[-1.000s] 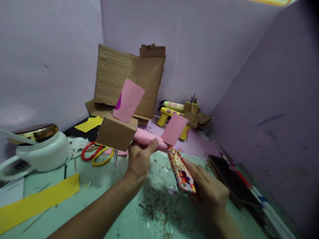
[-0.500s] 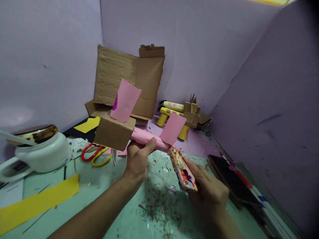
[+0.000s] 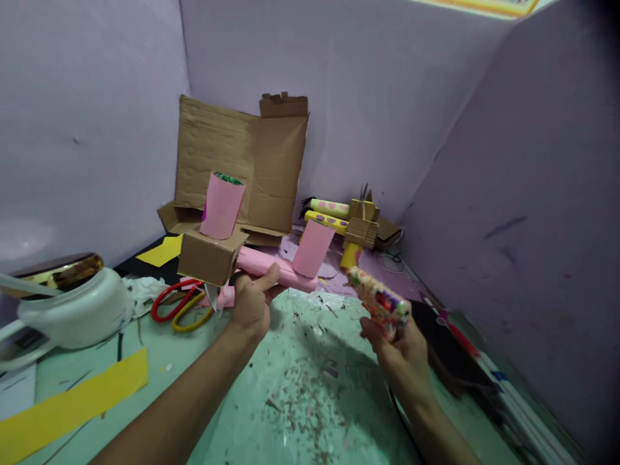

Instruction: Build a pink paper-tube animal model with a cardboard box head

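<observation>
- Your left hand (image 3: pixel 252 303) is clamped on the pink tube (image 3: pixel 256 258), thumb over its top, holding it out in front of you above the table (image 3: pixel 271 413).
- The tube's left end meets the small cardboard box (image 3: pixel 208 261); a pink cylinder (image 3: pixel 223 205) stands on that box, its open rim showing green inside.
- Near the tube's right end, a second pink cylinder (image 3: pixel 314 248) stands on it, tilted a little to the right.
- Your right hand (image 3: pixel 402 355) is closed around the handle of the speckled glue gun (image 3: pixel 380 297); its nozzle is apart from the tube, with a gap between them.
- Between your forearms you have an open stretch of tabletop, strewn with small scraps.
- Room is tighter on your left: the scissors (image 3: pixel 186 330) lie near your left hand, under the box's edge in view, with the white pot (image 3: pixel 77 313) farther out.
- On your right, the dark slab (image 3: pixel 443 349) lies just beside your right hand.
- Beyond the nozzle stands the yellow figure (image 3: pixel 361 232); the open carton (image 3: pixel 276 174) rises behind your pink piece.
</observation>
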